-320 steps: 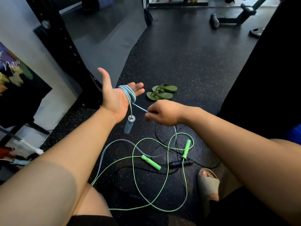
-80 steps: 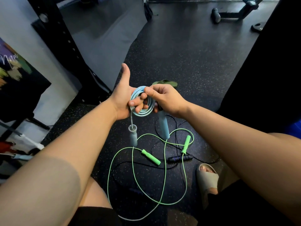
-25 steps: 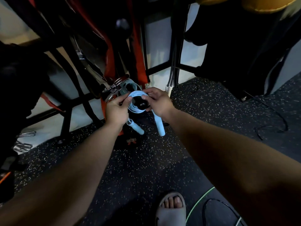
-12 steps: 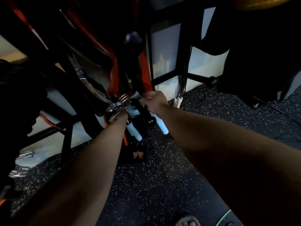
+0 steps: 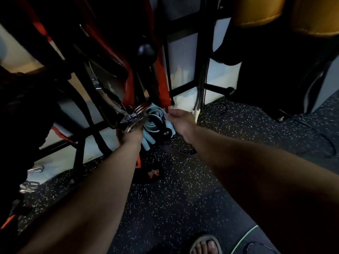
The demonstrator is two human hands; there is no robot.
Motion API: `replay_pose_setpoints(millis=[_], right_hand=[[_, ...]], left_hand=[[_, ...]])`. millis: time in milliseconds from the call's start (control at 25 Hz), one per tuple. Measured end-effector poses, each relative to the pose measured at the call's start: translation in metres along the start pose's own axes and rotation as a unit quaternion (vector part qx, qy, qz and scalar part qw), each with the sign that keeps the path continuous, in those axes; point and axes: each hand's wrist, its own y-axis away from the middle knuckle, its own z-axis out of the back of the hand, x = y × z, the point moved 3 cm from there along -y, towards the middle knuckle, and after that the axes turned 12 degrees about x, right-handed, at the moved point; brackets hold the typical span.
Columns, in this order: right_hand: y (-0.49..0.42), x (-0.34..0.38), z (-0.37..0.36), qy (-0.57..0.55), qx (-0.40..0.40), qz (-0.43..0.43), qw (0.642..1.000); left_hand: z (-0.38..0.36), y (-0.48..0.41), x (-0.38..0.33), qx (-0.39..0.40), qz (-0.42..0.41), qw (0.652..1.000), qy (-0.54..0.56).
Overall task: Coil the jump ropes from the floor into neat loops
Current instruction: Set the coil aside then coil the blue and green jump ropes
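Coiled blue rope [image 5: 153,120] sits between both hands' grip.

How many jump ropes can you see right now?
2 for sure: the light blue rope, coiled on a rack peg between both hands, and a green rope on the floor at lower right. A dark cord beside it may be a third.

At frame centre, the coiled jump rope [image 5: 153,119] is held between the left hand [image 5: 131,133] and right hand [image 5: 180,121], before a rack [image 5: 108,99] filling the upper left. A sandalled foot [image 5: 205,244] is seen at the bottom edge, on the floor [image 5: 174,198].
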Motion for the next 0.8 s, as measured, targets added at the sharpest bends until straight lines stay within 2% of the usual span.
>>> replay_pose_setpoints(millis=[160, 320, 520, 640, 800], right_hand=[[0.058, -0.007, 0.014, -0.013, 0.006, -0.038, 0.999], [0.128, -0.007, 0.034, -0.057, 0.010, -0.067, 0.996], [0.226, 0.004, 0.079, -0.033, -0.023, -0.043, 0.998], [0.282, 0.004, 0.106, -0.013, -0.050, -0.025, 0.998], [0.365, 0.000, 0.139, 0.002, -0.113, -0.006, 0.994]], left_hand=[[-0.016, 0.078, -0.010, -0.030, -0.087, 0.996, -0.018], [-0.031, 0.123, -0.002, 0.030, -0.112, 0.993, -0.016], [-0.054, 0.208, -0.012, 0.083, -0.132, 0.985, -0.073], [-0.073, 0.258, -0.026, 0.170, -0.153, 0.958, -0.172], [-0.106, 0.322, -0.047, 0.275, -0.187, 0.895, -0.296]])
